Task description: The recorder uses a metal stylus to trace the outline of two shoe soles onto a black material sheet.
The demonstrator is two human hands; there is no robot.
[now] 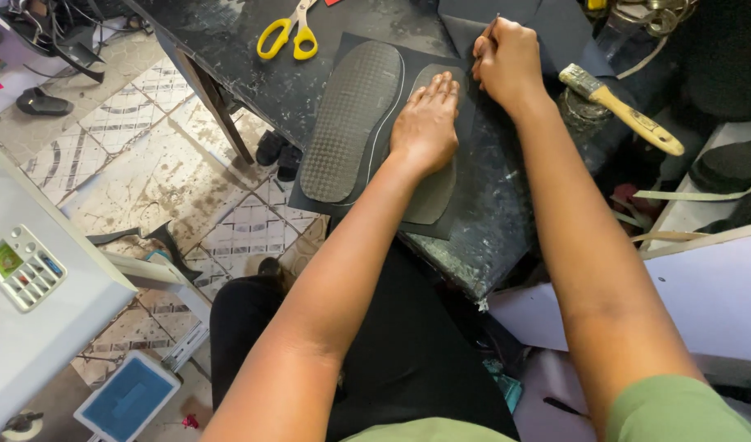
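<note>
On the desk [253, 74] lies a sheet [343, 49], and on the sheet two sole shapes sit side by side: the textured sole [351, 123] to the left, and the plain sole [437, 192] to the right, under the flat left hand [426, 127]. The right hand [506, 61] rests just behind and to the right of the left hand, at the plain sole's far tip. The scissors [289, 34] lie behind the textured sole, the brush [621, 108] lies right of the right hand, and the floor [162, 172] is left of the desk.
</note>
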